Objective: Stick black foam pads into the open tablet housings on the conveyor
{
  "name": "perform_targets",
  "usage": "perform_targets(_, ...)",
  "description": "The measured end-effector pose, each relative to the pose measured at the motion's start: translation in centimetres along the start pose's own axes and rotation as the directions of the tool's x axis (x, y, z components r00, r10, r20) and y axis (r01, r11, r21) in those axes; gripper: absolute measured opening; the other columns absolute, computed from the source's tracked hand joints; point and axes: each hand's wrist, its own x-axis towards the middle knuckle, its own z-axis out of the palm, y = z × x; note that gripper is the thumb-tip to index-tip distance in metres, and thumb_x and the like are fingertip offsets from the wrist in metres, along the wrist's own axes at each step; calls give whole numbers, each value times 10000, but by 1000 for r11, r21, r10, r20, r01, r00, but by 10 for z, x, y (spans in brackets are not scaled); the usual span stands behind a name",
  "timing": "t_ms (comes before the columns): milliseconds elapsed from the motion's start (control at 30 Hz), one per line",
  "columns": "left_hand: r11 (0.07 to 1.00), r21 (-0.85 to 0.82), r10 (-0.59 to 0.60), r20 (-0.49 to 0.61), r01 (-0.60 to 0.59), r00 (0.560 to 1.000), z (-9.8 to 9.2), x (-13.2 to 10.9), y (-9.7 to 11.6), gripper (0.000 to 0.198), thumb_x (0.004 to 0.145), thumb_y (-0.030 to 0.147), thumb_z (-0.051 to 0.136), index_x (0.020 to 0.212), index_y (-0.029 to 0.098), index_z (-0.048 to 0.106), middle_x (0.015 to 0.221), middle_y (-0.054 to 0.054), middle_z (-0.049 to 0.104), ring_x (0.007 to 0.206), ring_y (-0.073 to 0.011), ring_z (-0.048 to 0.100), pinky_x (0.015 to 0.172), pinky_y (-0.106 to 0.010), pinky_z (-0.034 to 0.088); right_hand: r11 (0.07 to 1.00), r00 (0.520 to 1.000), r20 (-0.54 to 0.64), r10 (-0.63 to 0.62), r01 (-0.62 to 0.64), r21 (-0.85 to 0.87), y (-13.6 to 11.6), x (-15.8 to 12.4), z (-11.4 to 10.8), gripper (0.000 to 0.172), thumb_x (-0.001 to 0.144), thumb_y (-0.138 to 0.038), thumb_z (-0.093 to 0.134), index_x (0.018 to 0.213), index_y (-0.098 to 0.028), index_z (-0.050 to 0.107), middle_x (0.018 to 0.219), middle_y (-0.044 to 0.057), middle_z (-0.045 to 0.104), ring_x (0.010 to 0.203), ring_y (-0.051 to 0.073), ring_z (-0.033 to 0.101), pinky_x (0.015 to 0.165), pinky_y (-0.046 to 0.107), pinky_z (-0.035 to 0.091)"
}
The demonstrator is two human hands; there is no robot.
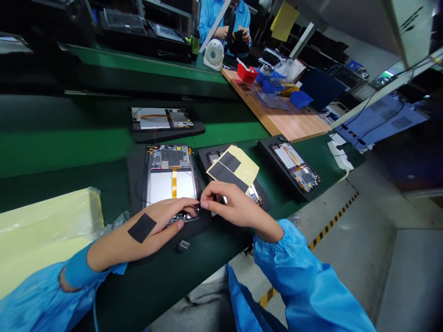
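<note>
Green rubbery belt carries a flat black tray holding an open tablet. Its back is off, showing a pale, smooth rectangular battery, an orange ribbon strip down the middle and a grey circuit board along the far end. The tablet lies straight in front of the person, just beyond both hands.

The left hand lies flat across the tablet's near edge, fingers stretched out and pressed together, with the thumb on the tray. A matt black square of tape sticks to the back of it. The right hand is curled, thumb and forefinger pinched on something thin and dark at the tablet's near right corner; it is too small to make out.

Just right of it, a glossy yellow sheet bearing two black strips rests tilted over a second tablet. A small dark block sits on the belt below the hands. A pale yellow plastic-wrapped stack lies at the left.
</note>
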Motion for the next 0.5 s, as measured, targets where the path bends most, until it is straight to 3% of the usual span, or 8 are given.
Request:
perform_targets(167, 1000, 4, -20, -19, 20, 1000, 4, 1, 8, 568, 1131, 309, 376, 1683, 372, 253, 1532, -35, 617, 1410, -223, 599, 1196, -381, 490, 995, 997, -56, -55, 50, -92, -16, -13, -6, 112, 1044, -197, 559, 939, -206, 597, 949, 25, 636, 861, 170, 606, 793, 296, 492)
perform_targets(367, 992, 17, -122, -59, 123, 991, -3, -2, 12, 689, 1126, 346, 379, 1718, 346, 25, 1473, -66, 664, 1327, -221, 669, 1086, -335, 568, 994, 989, -127, -73, 62, -94, -26, -29, -16, 113, 1058, -215, 528, 955, -220, 574, 933, 18, 617, 844, 166, 583, 782, 302, 481)
perform_targets(433, 991, 50, -121, -103, 127, 987, -10, -5, 10, 664, 1120, 330, 392, 1713, 352, 94, 1416, -60, 701, 1304, -226, 683, 1068, -336, 582, 1000, 978, -206, -26, 25, -9, -22, -32, -16, 118, 1058, -244, 535, 949, -221, 574, 903, 13, 619, 822, 162, 591, 747, 293, 483)
perform_targets(500, 991, 122, -47, -98, 59, 994, -15, -9, 9, 589, 1103, 287, 421, 1668, 371, 276, 1444, -48, 686, 1346, -238, 653, 1124, -366, 554, 995, 961, -272, 44, -17, 102, -14, -34, -12, 108, 1053, -290, 557, 972, -223, 578, 888, 12, 627, 810, 160, 613, 721, 284, 496)
